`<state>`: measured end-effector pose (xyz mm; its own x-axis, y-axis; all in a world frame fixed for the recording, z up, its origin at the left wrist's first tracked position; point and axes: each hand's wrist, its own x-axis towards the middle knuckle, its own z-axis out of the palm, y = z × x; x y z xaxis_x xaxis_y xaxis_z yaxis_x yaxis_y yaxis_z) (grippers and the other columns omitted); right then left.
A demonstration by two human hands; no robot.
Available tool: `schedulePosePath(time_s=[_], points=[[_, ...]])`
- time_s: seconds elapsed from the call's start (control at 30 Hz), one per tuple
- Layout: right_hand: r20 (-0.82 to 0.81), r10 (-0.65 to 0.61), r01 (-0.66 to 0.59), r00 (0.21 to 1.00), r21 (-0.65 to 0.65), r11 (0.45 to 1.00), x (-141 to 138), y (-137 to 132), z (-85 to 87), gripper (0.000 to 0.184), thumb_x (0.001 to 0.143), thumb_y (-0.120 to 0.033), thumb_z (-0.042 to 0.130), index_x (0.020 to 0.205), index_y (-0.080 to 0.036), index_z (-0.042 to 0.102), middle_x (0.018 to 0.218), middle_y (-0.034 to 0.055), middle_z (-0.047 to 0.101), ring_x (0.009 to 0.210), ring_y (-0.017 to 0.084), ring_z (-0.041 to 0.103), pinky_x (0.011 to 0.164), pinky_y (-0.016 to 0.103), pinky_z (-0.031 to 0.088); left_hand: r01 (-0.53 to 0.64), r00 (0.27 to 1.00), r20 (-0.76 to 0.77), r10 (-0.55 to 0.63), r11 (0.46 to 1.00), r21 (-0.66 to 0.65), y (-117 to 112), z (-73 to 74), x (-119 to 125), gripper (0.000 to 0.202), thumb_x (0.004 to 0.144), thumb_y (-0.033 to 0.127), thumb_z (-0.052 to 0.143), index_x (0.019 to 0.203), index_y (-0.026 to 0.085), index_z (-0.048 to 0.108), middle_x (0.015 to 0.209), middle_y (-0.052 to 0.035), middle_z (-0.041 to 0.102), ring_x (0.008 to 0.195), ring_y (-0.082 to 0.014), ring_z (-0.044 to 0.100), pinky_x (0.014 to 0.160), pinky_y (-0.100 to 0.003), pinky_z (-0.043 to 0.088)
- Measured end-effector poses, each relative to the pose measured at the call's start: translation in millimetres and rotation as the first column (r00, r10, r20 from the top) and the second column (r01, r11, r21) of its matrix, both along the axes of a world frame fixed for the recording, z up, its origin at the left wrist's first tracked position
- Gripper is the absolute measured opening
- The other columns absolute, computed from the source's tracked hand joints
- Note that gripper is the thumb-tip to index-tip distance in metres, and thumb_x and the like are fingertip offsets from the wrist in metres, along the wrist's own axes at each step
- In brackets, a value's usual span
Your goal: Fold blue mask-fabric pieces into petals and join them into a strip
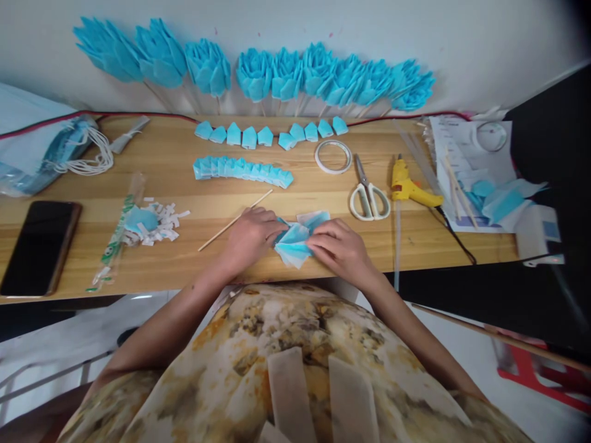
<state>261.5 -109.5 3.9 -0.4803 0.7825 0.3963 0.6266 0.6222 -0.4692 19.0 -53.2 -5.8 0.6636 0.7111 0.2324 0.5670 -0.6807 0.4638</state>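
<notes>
Near the table's front edge, my left hand and my right hand pinch a folded piece of blue and white fabric from either side. Its layers fan out toward me, and both sets of fingertips cover part of its edges. A thin wooden stick lies slantwise just left of my left hand. Beyond the hands, a row of overlapping folded blue pieces rests on the wood, with separate folded blue petals lined up behind it.
Blue fabric flowers on sticks lean along the wall. Right of centre lie a tape roll, scissors and a yellow glue gun with its cord. A phone, paper scraps and a bag of masks are on the left.
</notes>
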Motion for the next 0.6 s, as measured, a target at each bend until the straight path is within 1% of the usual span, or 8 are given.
schedulePosePath(time_s=[0.13, 0.23, 0.3, 0.37, 0.43, 0.47, 0.5, 0.6], points=[[-0.107, -0.019, 0.025, 0.994, 0.052, 0.998, 16, -10, -2.2, 0.018, 0.091, -0.017, 0.064, 0.102, -0.028, 0.073, 0.1, 0.0055, 0.074, 0.093, 0.021, 0.066, 0.083, 0.041, 0.053, -0.01, 0.999, -0.033, 0.011, 1.0, 0.007, -1, -0.9, 1, 0.024, 0.099, 0.029, 0.055, 0.093, 0.022, 0.077, 0.085, -0.0074, 0.073, 0.087, -0.0229, 0.063, 0.076, -0.036, 0.041], [-0.125, -0.057, 0.062, 0.99, 0.029, 0.998, 21, -13, -1.3, 0.019, 0.091, -0.019, 0.065, 0.101, -0.031, 0.074, 0.101, 0.0045, 0.076, 0.096, 0.022, 0.068, 0.086, 0.045, 0.055, -0.014, 0.998, 0.06, 0.017, 0.999, -0.052, 0, 1.9, 0, 0.022, 0.099, 0.028, 0.054, 0.095, 0.02, 0.075, 0.087, -0.0071, 0.073, 0.086, -0.0213, 0.063, 0.077, -0.035, 0.043], [-0.106, -0.049, 0.05, 0.993, 0.004, 0.999, 20, -13, -1.4, 0.018, 0.091, -0.02, 0.065, 0.101, -0.031, 0.075, 0.1, 0.0049, 0.076, 0.098, 0.023, 0.068, 0.087, 0.045, 0.056, -0.039, 0.983, 0.175, 0.062, 0.99, -0.135, -1, 8.3, -1, 0.021, 0.099, 0.027, 0.053, 0.094, 0.019, 0.071, 0.088, -0.0064, 0.071, 0.083, -0.0191, 0.063, 0.077, -0.033, 0.045], [-0.087, -0.028, 0.028, 0.996, 0.002, 1.0, 18, -12, -2.6, 0.017, 0.092, -0.021, 0.065, 0.102, -0.03, 0.075, 0.101, 0.0055, 0.077, 0.098, 0.023, 0.068, 0.088, 0.045, 0.057, -0.099, 0.952, 0.268, 0.15, 0.976, -0.195, -2, 17.7, -2, 0.02, 0.098, 0.027, 0.051, 0.089, 0.018, 0.067, 0.087, -0.0058, 0.069, 0.081, -0.0177, 0.061, 0.074, -0.032, 0.046], [-0.073, -0.009, 0.01, 0.997, 0.013, 1.0, 15, -11, -4.0, 0.017, 0.092, -0.021, 0.064, 0.103, -0.029, 0.074, 0.102, 0.006, 0.077, 0.097, 0.022, 0.068, 0.089, 0.044, 0.057, -0.166, 0.925, 0.312, 0.218, 0.969, -0.186, -4, 28.1, -1, 0.018, 0.098, 0.026, 0.05, 0.089, 0.018, 0.064, 0.087, -0.0057, 0.069, 0.081, -0.0179, 0.061, 0.075, -0.032, 0.047], [-0.066, -0.001, 0.003, 0.998, 0.017, 1.0, 14, -10, -4.6, 0.016, 0.092, -0.021, 0.064, 0.103, -0.028, 0.074, 0.102, 0.0062, 0.077, 0.097, 0.022, 0.068, 0.089, 0.044, 0.057, -0.168, 0.925, 0.314, 0.215, 0.971, -0.17, -6, 32.7, 0, 0.018, 0.099, 0.026, 0.049, 0.091, 0.018, 0.064, 0.089, -0.0059, 0.07, 0.084, -0.0183, 0.062, 0.077, -0.033, 0.048], [-0.057, 0.004, -0.003, 0.998, 0.019, 1.0, 13, -9, -5.0, 0.016, 0.092, -0.021, 0.063, 0.102, -0.028, 0.074, 0.102, 0.0065, 0.077, 0.096, 0.022, 0.068, 0.089, 0.044, 0.058, -0.143, 0.935, 0.303, 0.186, 0.977, -0.158, -7, 36.4, 2, 0.019, 0.099, 0.025, 0.047, 0.095, 0.019, 0.064, 0.091, -0.006, 0.071, 0.086, -0.0188, 0.063, 0.08, -0.034, 0.048], [-0.026, 0.006, -0.006, 1.0, 0.019, 1.0, 9, -6, -4.7, 0.014, 0.093, -0.021, 0.063, 0.1, -0.027, 0.073, 0.1, 0.007, 0.077, 0.096, 0.022, 0.068, 0.087, 0.043, 0.058, 0.033, 0.982, 0.187, -0.001, 0.985, -0.167, -10, 40.8, 11, 0.023, 0.102, 0.022, 0.042, 0.107, 0.019, 0.065, 0.099, -0.0058, 0.075, 0.092, -0.02, 0.066, 0.085, -0.036, 0.047]])
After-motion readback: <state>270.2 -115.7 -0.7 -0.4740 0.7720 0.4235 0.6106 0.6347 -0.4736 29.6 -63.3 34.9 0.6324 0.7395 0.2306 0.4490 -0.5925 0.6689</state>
